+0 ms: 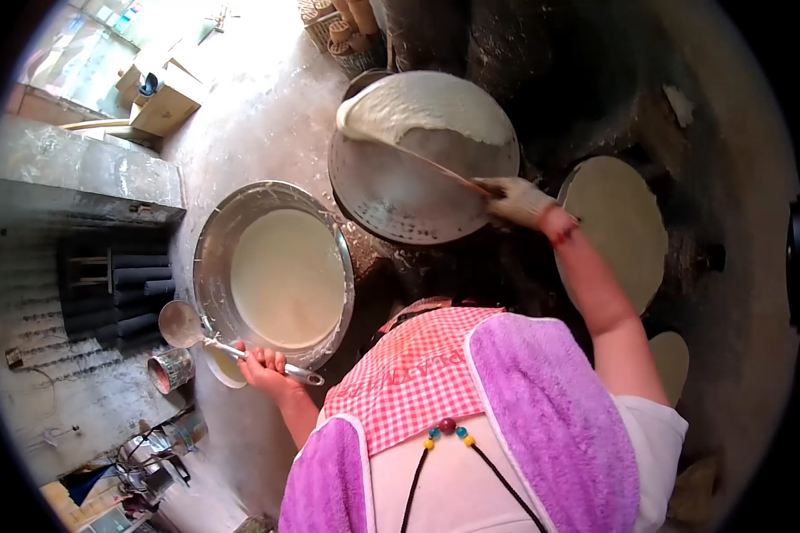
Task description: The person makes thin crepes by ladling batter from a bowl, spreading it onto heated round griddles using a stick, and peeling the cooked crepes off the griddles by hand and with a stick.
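Note:
My left hand (265,369) is closed around the handle of a metal ladle (180,324), held over the near left rim of a big metal basin (206,266). Pale, milky batter (289,275) lies in that basin. At the right edge of a round, steaming griddle (400,209), my gloved right hand (517,201) grips a thin, stick-like tool (453,174) reaching across it. Beyond the tool, a thick pale layer of batter (440,99) covers the far part of the griddle. The near part shows bare, speckled metal.
Two more round surfaces carry pale sheets, a large one (615,235) on my right and a smaller one (671,362) nearer. A small bucket (171,369) stands left of the ladle. Baskets (351,40) and a cardboard box (164,99) are at the back.

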The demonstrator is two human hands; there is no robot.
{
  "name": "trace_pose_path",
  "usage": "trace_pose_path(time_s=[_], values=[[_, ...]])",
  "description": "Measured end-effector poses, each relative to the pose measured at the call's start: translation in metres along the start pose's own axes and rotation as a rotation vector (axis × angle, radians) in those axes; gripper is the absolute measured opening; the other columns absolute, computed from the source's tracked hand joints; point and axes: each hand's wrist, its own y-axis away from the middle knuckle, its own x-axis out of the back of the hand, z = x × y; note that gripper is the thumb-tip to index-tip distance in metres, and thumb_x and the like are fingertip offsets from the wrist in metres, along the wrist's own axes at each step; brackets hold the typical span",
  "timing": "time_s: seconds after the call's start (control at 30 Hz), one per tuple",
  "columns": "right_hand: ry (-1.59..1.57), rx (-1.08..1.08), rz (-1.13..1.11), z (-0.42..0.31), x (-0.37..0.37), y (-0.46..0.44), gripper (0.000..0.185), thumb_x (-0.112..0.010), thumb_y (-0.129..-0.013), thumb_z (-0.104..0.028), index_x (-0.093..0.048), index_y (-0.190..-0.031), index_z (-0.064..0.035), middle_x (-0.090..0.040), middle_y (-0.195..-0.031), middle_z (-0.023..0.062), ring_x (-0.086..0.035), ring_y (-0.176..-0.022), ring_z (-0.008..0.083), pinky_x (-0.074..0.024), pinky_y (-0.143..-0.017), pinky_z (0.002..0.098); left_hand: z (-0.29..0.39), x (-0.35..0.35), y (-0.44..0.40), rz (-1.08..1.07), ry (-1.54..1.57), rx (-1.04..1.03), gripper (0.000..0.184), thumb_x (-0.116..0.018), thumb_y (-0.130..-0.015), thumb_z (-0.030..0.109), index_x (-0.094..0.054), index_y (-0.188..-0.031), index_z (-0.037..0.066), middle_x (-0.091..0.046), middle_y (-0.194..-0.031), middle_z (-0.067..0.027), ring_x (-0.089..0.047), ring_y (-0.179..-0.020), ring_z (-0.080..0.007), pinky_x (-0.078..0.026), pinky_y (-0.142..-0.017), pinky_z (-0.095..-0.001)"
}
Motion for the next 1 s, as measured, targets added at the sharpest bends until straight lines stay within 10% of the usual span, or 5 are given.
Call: trace_pose_path(time_s=[0.5, 0.67, 0.73, 0.9, 1.0], values=[[-0.537, -0.155, 0.368, 0.048, 0.044, -0.056, 0.040, -0.072, -0.082, -0.027, -0.065, -0.115, -0.0047, -0.068, -0.099, 0.0126, -0.064, -0.076, 0.0104, -0.0528, -0.070, 0.0248, 0.001, -0.024, -0.015, -0.063, -0.094, 0.086, 0.024, -0.039, -0.099, 0.012, -0.045, -0.121, 0.007, -0.037, -0.069, 0.0024, -0.029, -0.048, -0.0033, -0.026, -0.038, -0.0182], [-0.221, -0.029, 0.029, -0.022, 0.017, -0.070, 0.037, -0.069, -0.081, -0.017, -0.066, -0.117, -0.0111, -0.066, -0.116, 0.0100, -0.061, -0.109, 0.0204, -0.0453, -0.095, 0.0276, -0.006, -0.044, -0.029, -0.110, -0.106, 0.189, 0.028, -0.040, -0.099, 0.014, -0.044, -0.126, 0.007, -0.038, -0.071, 0.0015, -0.030, -0.050, -0.0047, -0.027, -0.038, -0.0192], [-0.161, 0.191, 0.153, -0.005, 0.011, -0.040, 0.044, -0.063, -0.079, 0.001, -0.062, -0.123, -0.0074, -0.069, -0.107, 0.0021, -0.062, -0.082, 0.0086, -0.0511, -0.071, 0.0247, -0.009, -0.049, -0.036, -0.110, -0.078, 0.204, 0.029, -0.040, -0.098, 0.014, -0.043, -0.127, 0.006, -0.038, -0.072, 0.0014, -0.030, -0.050, -0.0047, -0.027, -0.038, -0.0192], [-0.534, -0.388, 0.275, 0.020, 0.037, -0.028, 0.042, -0.061, -0.080, 0.002, -0.061, -0.122, -0.0056, -0.068, -0.103, 0.0054, -0.061, -0.075, 0.0092, -0.0498, -0.065, 0.0218, -0.003, -0.068, -0.037, -0.210, -0.211, 0.231, 0.029, -0.039, -0.099, 0.015, -0.043, -0.127, 0.008, -0.037, -0.070, 0.0020, -0.029, -0.046, -0.0044, -0.026, -0.036, -0.0193], [-0.210, 0.133, 0.255, 0.010, 0.001, -0.066, 0.044, -0.064, -0.078, 0.002, -0.062, -0.121, -0.0054, -0.067, -0.107, 0.0057, -0.061, -0.077, 0.0098, -0.0500, -0.067, 0.0214, -0.014, -0.075, -0.048, -0.277, -0.325, 0.304, 0.033, -0.039, -0.099, 0.014, -0.041, -0.131, 0.009, -0.036, -0.069, 0.0027, -0.028, -0.044, -0.0040, -0.025, -0.035, -0.0198]])
